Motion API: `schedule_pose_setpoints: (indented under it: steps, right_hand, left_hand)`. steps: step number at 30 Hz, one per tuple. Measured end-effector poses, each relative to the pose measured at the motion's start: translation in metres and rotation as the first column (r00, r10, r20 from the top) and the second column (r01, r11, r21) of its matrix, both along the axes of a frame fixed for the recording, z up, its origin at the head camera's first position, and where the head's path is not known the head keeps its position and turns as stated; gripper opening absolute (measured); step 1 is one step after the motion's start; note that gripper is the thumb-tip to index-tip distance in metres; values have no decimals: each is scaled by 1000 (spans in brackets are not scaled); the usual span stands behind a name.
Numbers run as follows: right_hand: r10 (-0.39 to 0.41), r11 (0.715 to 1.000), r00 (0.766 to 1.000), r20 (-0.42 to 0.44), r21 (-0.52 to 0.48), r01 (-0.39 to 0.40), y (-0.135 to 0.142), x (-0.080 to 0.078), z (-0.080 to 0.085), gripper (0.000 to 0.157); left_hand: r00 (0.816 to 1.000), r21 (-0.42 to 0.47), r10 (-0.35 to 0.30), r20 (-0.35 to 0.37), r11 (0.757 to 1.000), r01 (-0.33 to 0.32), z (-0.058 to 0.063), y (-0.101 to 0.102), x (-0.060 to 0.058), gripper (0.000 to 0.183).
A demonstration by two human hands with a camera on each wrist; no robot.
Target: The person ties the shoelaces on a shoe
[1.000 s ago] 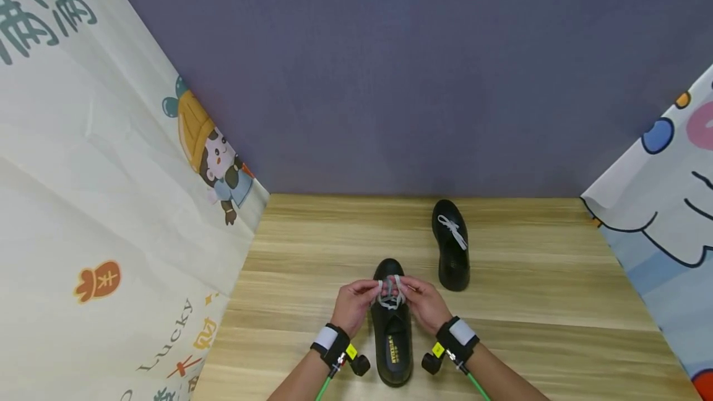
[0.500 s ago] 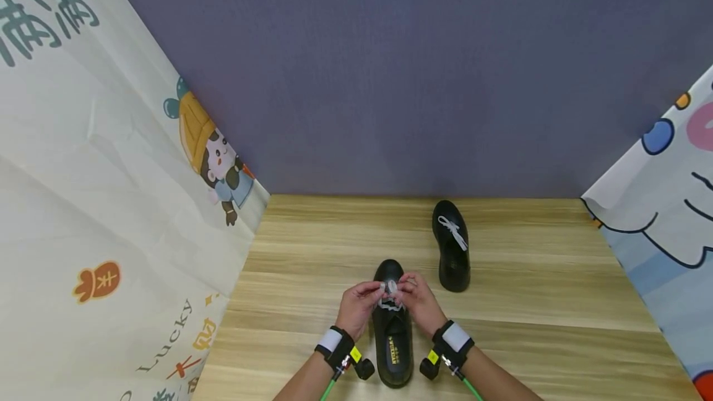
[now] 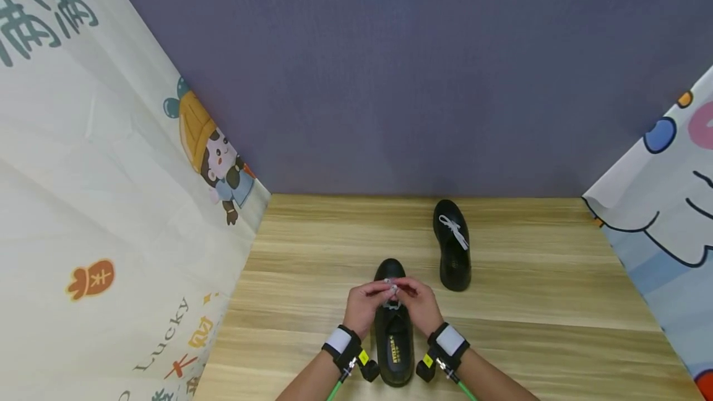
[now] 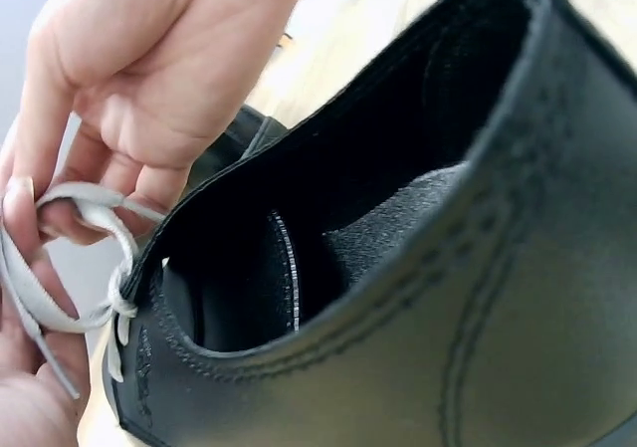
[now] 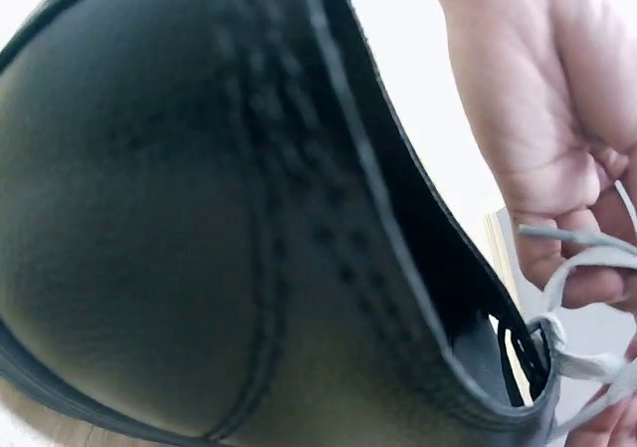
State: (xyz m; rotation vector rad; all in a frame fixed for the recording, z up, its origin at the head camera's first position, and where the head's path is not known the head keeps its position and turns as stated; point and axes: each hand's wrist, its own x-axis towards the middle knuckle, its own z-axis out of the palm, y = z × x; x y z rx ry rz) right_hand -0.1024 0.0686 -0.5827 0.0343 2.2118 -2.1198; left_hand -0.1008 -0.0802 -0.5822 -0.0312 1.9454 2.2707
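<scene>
Where the fingers meet: left hand [image 3: 364, 305] and right hand [image 3: 421, 305] face each other over the front of the near shoe [image 3: 392, 330], fingers curled in narrowly, both pinching the pale lace [image 4: 95, 196].
Lace: looped between the fingers, running back to the eyelets; how the strands cross at the fingertips cannot be told.
Near shoe: black, sole down on the wood-grain surface [image 3: 518, 302], between the two forearms, toe away from the person.
Wrists: black straps [image 3: 343, 346] with white patches; small cameras [image 3: 370, 370] at their inner sides, flanking the shoe's rear half; green cables [image 3: 336, 390] run back along the arms.
Second shoe: black [image 3: 452, 246], farther out and to the right, apart from the hands, its bow [image 3: 453, 232] tied.
Surround: purple-grey panel [image 3: 390, 79] behind; printed sheets at left [image 3: 111, 172] and right [image 3: 652, 215].
In the way: fingers cover much of the lace in the head view; the shoe's side wall fills much of both wrist views; the right wrist view's edge crops the fingers.
Head view alone: gold insole lettering [image 3: 394, 349], second shoe in full.
Wrist views alone: perforated trim [image 5: 348, 258], the lace's stiff tip [image 5: 542, 234].
</scene>
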Motion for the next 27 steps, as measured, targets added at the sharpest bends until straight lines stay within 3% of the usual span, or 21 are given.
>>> schedule_pose_setpoints:
  steps: [8,13,19,22,27]
  right_hand:
    - [5,992,997,-80,122,5,-2,-1,1,20]
    - [77,970,982,-171,239,-35,2,-1,-1,25]
    - [205,934,954,-217,335,-124,10,-1,-5,44]
    - [248,920,943,-223,358,-158,12,-3,-6,43]
    - [251,901,922,-295,420,-111,14,-2,-9,36]
  left_hand:
    - [990,-31,140,29,990,-139,4,8,-3,15]
    - [977,-84,211,-3,974,-211,4,10,-2,14]
    - [968,-117,251,-15,961,-251,2,10,-2,10]
    - [964,-119,264,-23,957,-264,2,11,-3,11]
    - [961,-154,273,-45,949,-276,1,14,-3,11]
